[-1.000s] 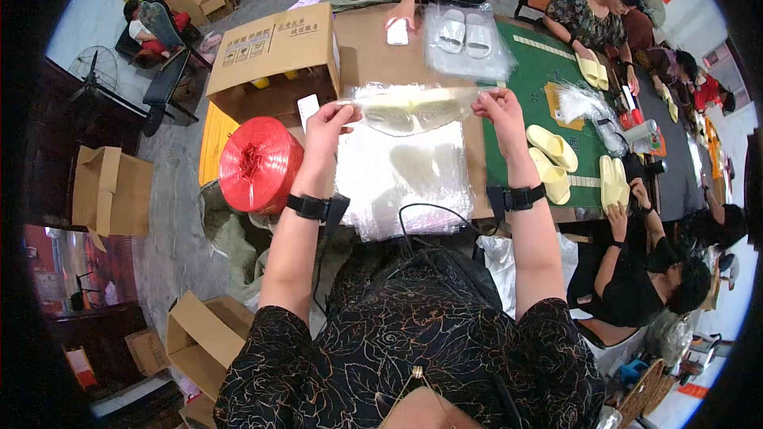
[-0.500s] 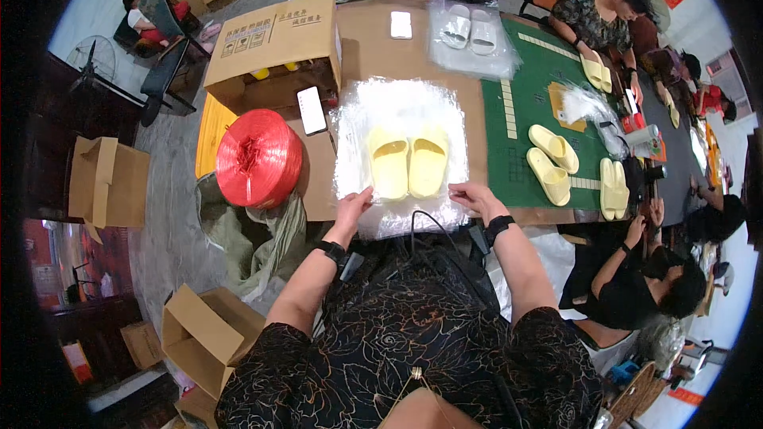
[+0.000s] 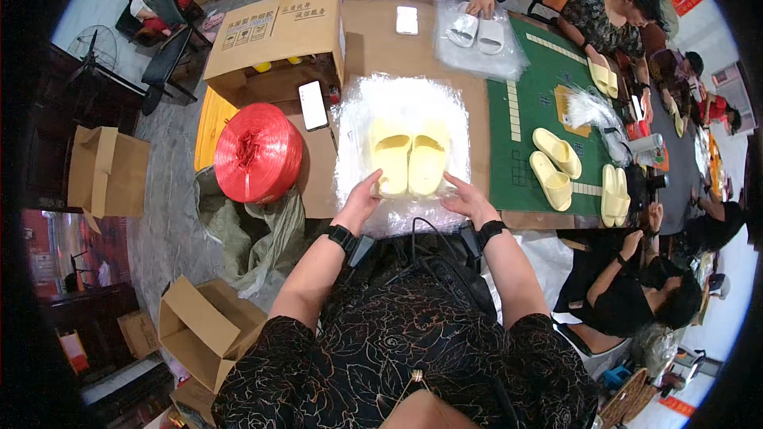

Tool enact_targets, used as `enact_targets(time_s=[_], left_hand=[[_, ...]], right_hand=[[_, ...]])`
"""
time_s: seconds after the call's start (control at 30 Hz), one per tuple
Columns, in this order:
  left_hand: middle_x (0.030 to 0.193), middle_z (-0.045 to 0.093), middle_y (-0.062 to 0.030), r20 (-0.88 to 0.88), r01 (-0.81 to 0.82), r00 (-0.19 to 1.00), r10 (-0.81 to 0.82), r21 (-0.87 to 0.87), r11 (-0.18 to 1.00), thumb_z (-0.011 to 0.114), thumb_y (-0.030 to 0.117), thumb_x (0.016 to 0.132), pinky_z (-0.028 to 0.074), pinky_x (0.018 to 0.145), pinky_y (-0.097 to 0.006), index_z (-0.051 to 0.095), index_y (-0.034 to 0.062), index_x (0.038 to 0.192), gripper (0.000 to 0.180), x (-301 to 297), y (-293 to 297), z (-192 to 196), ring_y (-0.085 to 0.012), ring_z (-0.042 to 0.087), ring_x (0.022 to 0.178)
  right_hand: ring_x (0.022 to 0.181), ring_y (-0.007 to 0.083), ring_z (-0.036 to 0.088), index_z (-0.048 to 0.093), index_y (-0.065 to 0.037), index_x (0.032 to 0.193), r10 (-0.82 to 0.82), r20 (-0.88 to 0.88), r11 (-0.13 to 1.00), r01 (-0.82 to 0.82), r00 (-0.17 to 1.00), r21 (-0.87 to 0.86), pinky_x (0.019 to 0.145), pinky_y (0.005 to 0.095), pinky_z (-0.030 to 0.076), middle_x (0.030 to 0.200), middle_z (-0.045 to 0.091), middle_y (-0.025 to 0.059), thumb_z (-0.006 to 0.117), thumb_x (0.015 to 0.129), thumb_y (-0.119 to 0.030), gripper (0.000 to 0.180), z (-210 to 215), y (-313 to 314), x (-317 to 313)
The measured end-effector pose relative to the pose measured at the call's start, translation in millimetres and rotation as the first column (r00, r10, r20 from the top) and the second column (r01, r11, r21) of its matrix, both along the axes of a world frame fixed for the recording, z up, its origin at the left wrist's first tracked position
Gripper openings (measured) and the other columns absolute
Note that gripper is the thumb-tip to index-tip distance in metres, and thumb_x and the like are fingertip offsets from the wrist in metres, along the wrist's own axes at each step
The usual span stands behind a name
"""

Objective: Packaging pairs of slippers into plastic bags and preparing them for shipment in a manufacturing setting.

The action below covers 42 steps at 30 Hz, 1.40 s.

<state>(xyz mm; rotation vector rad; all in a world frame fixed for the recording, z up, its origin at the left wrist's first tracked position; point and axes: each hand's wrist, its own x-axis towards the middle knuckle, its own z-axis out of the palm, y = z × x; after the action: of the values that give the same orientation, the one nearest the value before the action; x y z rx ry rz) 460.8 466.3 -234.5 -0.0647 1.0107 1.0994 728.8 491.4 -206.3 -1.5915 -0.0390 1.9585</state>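
A pair of pale yellow slippers (image 3: 427,167) lies side by side, toes away from me, on a shiny pile of clear plastic bags (image 3: 358,111); whether a film covers them is hard to tell. My left hand (image 3: 362,200) is closed at the left slipper's heel, fingertips against its outer side. At the right slipper's heel, my right hand (image 3: 469,200) is closed in the same way, fingers curled toward its side. Together the two hands hold the pair between them at the near end. The fingers' undersides are hidden.
Left stand a large red roll of plastic twine (image 3: 258,152), a white phone (image 3: 313,105) and an open cardboard box (image 3: 274,32). More yellow slippers (image 3: 551,181) lie on the green mat (image 3: 509,179). Across the table, another person's hand (image 3: 480,1) touches bagged white slippers (image 3: 491,36). Co-workers sit right.
Both my hands have moved inward, from the plastic's near edges to the yellow slippers' heels. Across the table, another person's hand has come down onto the white slippers.
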Motion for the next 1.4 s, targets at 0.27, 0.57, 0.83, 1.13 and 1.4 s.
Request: enact_targets(time_s=[0.27, 0.57, 0.83, 1.13, 1.4], left_hand=[[0.091, 0.063, -0.0074, -0.068, 0.199, 0.977, -0.204, -0.072, 0.977, 0.065, 0.016, 0.084, 0.046, 0.064, -0.026, 0.059, 0.0028, 0.103, 0.024, 4, -3, -10, -0.0159, 0.058, 0.078], [0.119, 0.055, -0.0088, -0.139, 0.317, 0.948, -0.285, 0.468, 0.825, 0.047, -0.004, 0.089, 0.043, 0.093, -0.029, 0.048, -0.0014, 0.124, 0.035, 26, -14, 19, -0.0142, 0.053, 0.109], [0.127, 0.051, -0.0109, 0.141, 0.188, 0.962, -0.235, 0.285, 0.94, 0.05, 0.02, 0.094, 0.045, 0.094, -0.045, 0.038, 0.0035, 0.134, 0.045, 45, -19, 62, -0.0259, 0.052, 0.114], [0.124, 0.053, -0.0095, -0.105, 0.034, 0.994, -0.009, 0.241, 0.97, 0.053, 0.014, 0.092, 0.046, 0.094, -0.04, 0.037, 0.001, 0.133, 0.046, -17, -59, 60, -0.0226, 0.053, 0.113], [0.125, 0.051, -0.0105, -0.333, -0.575, 0.583, 0.741, 0.475, 0.666, 0.055, 0.011, 0.09, 0.047, 0.086, -0.038, 0.038, -0.0017, 0.129, 0.045, -174, -185, 74, -0.0242, 0.056, 0.105]], right_hand=[[0.071, 0.014, 0.056, 0.059, -0.002, 0.102, 0.382, 0.037, 0.918, -0.384, 0.923, 0.096, 0.062, 0.0255, 0.05, 0.087, 0.059, 0.0078, 0.07, 0.079, -0.019, 0.03, -12, 8, -10], [0.091, 0.0205, 0.06, 0.057, 0.005, 0.108, 0.163, -0.029, 0.832, -0.122, 0.986, 0.542, 0.081, 0.0306, 0.048, 0.104, 0.061, 0.01, 0.061, 0.076, 0.004, 0.032, 15, 14, -18], [0.091, 0.0143, 0.059, 0.052, 0.004, 0.119, 0.354, 0.218, 0.675, -0.41, 0.909, 0.613, 0.074, 0.0259, 0.048, 0.107, 0.061, 0.0076, 0.064, 0.077, -0.005, 0.045, 63, 3, -42], [0.111, 0.0177, 0.051, 0.04, -0.001, 0.135, 0.685, 0.473, 0.38, -0.826, 0.554, 0.416, 0.088, 0.0281, 0.044, 0.127, 0.051, 0.0106, 0.071, 0.079, -0.03, 0.07, 51, 20, -35], [0.132, 0.0319, 0.033, 0.026, 0.004, 0.14, 0.755, 0.638, 0.168, -0.985, 0.15, 0.033, 0.103, 0.0403, 0.035, 0.145, 0.031, 0.0194, 0.072, 0.072, -0.048, 0.097, -41, 31, -22]])
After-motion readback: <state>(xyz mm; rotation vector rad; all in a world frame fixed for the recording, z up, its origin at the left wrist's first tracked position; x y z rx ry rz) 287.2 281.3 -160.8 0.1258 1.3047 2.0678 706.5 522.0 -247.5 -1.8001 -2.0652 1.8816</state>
